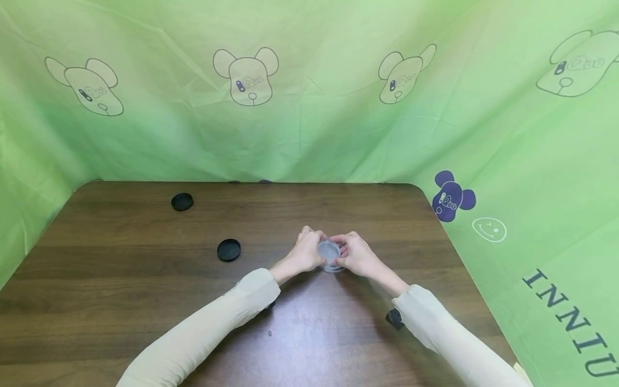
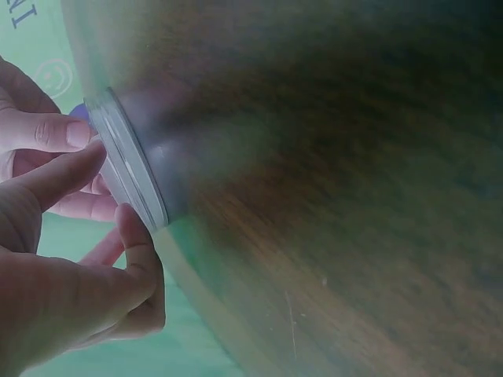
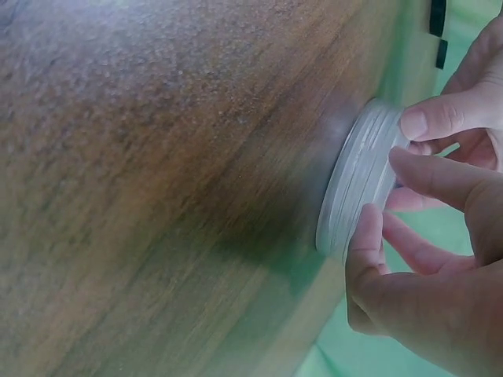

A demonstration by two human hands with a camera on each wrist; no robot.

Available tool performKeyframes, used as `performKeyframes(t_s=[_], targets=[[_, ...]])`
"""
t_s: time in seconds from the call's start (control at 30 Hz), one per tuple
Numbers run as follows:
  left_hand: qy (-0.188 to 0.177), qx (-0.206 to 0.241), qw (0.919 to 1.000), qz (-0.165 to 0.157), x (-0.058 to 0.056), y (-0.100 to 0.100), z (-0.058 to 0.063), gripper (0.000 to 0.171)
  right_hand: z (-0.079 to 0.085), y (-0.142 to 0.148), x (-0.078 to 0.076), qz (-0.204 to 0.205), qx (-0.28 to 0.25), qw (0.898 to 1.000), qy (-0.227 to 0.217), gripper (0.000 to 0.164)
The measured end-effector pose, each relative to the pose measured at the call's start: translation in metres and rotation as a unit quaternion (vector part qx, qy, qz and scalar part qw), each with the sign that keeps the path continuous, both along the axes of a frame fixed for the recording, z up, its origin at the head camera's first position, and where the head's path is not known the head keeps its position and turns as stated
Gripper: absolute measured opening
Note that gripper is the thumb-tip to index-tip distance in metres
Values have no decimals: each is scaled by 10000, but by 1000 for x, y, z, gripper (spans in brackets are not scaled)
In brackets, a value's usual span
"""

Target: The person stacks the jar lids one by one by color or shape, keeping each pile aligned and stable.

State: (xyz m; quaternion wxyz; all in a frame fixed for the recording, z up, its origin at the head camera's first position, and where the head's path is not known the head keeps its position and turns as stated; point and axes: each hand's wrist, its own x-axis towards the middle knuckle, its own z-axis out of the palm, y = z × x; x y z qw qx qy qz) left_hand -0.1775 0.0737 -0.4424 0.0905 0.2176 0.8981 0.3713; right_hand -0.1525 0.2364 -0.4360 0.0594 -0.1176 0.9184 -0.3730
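Observation:
Both of my hands meet at a small stack of clear round dishes point(image 1: 329, 250) on the wooden table. From the left, my left hand point(image 1: 306, 253) holds the top dish's rim with its thumb and fingers. Opposite it, my right hand point(image 1: 358, 255) pinches the same rim. Stacked clear edges point(image 2: 134, 161) show in the left wrist view, the lower one close to the tabletop. In the right wrist view the clear rims point(image 3: 360, 177) lie nearly flush, with fingertips from both hands on the upper one. Whether the top dish is lifted, I cannot tell.
Two round black shallow dishes lie to the left: a nearer black dish point(image 1: 229, 250) and a farther black dish point(image 1: 182, 202). Green printed cloth point(image 1: 300, 129) hangs behind and beside the wooden table point(image 1: 121, 279). A black wrist device point(image 1: 394, 319) sits below the right sleeve.

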Motion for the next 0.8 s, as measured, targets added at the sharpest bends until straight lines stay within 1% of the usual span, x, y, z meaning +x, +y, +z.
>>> performKeyframes(t_s=[0.13,0.4,0.8], targets=[[44,-15,10000,-21,1,-1,0,51,0,0,0,55,86,9999,49,49],[28,26,10000,-64,1,-2,-1,50,0,0,0,66,-2,10000,63,49],[100,-18,9999,-78,1,-2,-3,51,0,-2,0,43,138,9997,173,47]])
